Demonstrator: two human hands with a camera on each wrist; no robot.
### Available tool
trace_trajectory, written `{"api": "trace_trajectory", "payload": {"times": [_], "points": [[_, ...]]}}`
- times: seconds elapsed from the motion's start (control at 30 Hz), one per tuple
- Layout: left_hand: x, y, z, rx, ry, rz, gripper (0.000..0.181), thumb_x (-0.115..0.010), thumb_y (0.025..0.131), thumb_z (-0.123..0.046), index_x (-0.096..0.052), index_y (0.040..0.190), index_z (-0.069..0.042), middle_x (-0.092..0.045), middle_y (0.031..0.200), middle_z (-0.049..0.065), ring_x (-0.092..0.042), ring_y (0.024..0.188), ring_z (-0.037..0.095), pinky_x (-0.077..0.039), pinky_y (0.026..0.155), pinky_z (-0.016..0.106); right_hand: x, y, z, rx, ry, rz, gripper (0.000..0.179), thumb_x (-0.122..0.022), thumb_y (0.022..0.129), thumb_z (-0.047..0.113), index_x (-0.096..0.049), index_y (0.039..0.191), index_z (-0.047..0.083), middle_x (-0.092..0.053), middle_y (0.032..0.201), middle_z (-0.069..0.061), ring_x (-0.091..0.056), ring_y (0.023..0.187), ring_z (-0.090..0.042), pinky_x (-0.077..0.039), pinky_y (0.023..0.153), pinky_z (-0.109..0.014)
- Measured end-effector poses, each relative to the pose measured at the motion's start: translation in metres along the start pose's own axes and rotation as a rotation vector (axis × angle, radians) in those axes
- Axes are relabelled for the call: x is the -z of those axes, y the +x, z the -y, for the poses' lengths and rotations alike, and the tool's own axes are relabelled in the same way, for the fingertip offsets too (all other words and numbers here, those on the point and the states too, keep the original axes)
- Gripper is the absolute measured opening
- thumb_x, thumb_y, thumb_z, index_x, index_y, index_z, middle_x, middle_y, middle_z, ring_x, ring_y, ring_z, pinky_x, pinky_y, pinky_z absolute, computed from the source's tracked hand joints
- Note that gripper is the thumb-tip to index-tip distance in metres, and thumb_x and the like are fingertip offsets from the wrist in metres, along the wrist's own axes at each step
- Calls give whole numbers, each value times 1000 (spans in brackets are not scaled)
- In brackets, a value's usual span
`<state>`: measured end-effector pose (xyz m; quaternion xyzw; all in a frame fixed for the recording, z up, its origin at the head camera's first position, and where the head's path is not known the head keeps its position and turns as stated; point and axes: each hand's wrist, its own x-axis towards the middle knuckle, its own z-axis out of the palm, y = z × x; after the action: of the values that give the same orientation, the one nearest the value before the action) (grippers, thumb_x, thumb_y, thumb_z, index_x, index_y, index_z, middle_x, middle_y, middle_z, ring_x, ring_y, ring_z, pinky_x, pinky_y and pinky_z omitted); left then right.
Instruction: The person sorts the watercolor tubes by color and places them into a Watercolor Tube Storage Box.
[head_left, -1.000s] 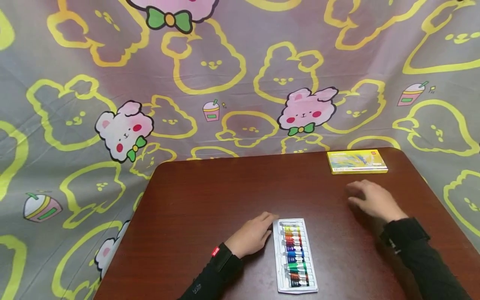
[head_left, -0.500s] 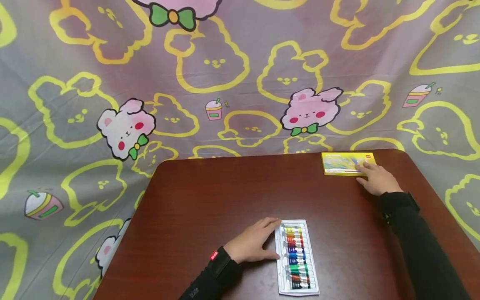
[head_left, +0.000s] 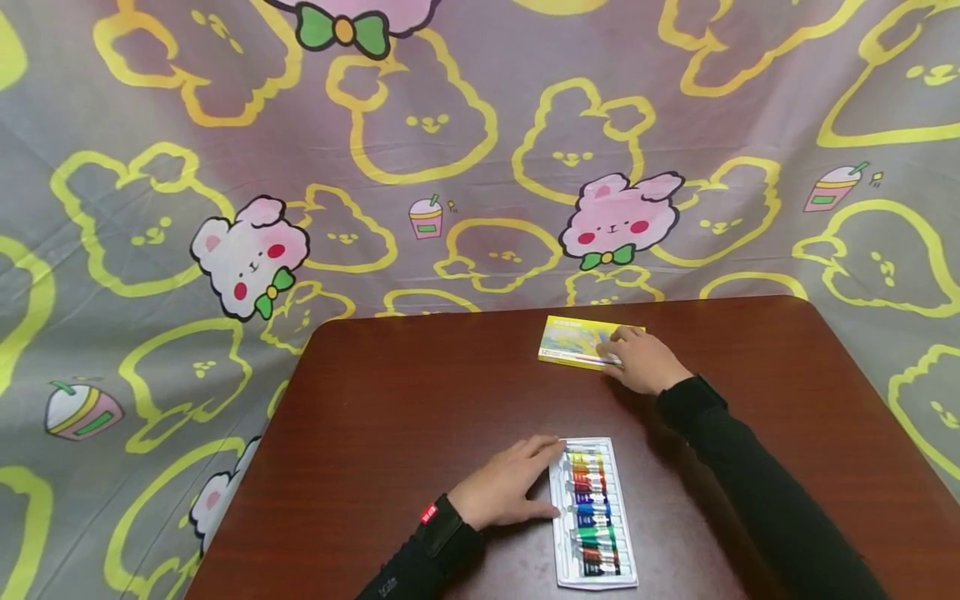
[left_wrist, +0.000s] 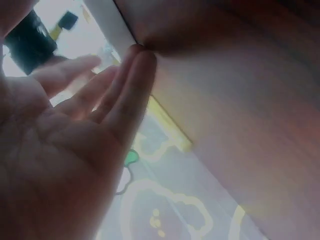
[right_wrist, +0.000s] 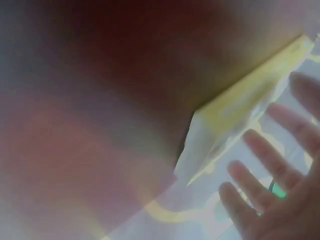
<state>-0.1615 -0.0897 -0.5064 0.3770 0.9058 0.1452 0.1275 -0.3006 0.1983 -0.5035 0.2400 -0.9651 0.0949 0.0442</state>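
Observation:
A white tray [head_left: 559, 542] of paint tubes [head_left: 592, 510] in several colours lies lengthwise near the table's front. My left hand [head_left: 501, 490] rests at its left edge, thumb and fingertips at the rim; the left wrist view shows those fingers [left_wrist: 131, 92] nearly straight. Farther back, a flat yellow box [head_left: 573, 340] with a printed picture lies slightly angled on the table. My right hand [head_left: 645, 362] is laid over its right end, covering that part. Seen from the right wrist, the fingers [right_wrist: 272, 150] are extended and spread beside the box [right_wrist: 245, 102].
The brown tabletop [head_left: 405, 400] has rounded far corners. Right behind it hangs a grey-pink curtain [head_left: 465, 192] with yellow outlines and rabbit faces. My right sleeve [head_left: 757, 475] crosses the table's right side.
My right hand has reached the yellow box and slid it left along the back of the table, turning it slightly. My left hand has spread its thumb at the tray's edge, then stayed there.

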Motion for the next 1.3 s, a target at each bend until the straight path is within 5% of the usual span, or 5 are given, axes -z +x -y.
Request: {"api": "trace_trajectory", "payload": {"times": [0.17,0.3,0.5,0.97,1.3], "points": [[-1,-3,-9,-40,69,-6,92,-69,81,-59,-28,155,-25,-37,154,4,-44,132,27,-48,103,48,1,20,1,-4,42,99,61,-70,88,35,-52,141,11,-44,147,-25,-33,136,-44,-30,113,-61],[-2,-8,-23,-23,147,3,101,-69,73,-71,-28,155,-28,-38,155,4,-50,125,31,-53,95,47,1,20,-2,-51,36,171,71,-68,87,47,-47,146,13,-39,152,-23,-33,135,-45,-34,109,-64],[-6,-12,-50,14,274,12,103,-68,67,-77,-32,153,-33,-36,156,-2,-59,106,27,-54,90,41,7,-2,0,-87,109,123,67,-68,87,47,-53,141,10,-48,142,-23,-44,123,-40,-44,101,-58],[-11,-18,-68,-41,244,103,93,-75,68,-66,-35,149,-43,-40,154,-3,-59,103,25,-58,81,41,-3,-35,29,-68,229,116,57,-72,87,30,-57,135,3,-50,104,-14,-50,82,-22,-44,68,-31],[-20,-21,-84,-39,334,117,80,-72,76,-61,-35,146,-50,-37,157,-2,-62,99,35,-57,63,30,11,-1,11,-54,227,50,56,-71,89,29,-56,138,6,-52,125,-19,-49,104,-31,-51,87,-46]]}}
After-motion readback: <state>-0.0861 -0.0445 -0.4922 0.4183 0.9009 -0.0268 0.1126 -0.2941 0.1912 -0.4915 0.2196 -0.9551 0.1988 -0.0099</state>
